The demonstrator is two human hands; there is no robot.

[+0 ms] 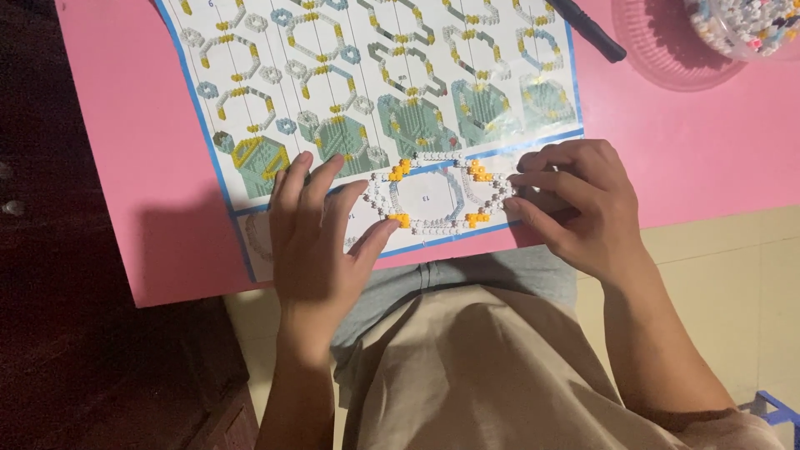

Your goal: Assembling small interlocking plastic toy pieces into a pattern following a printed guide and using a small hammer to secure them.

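Pressing bead chain (433, 193) | left hand (312, 242) | right hand (579, 204) | instruction sheet (367, 92)

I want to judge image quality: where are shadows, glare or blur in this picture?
Head view: the left hand throws a soft shadow leftward on the pink table; faint glare lies on the glossy instruction sheet; the left side is very dark; the bead ring and right hand look reasonably sharp.

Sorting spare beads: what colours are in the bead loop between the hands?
Mostly white beads with yellow-orange clusters in the bead loop, seen in the head view.
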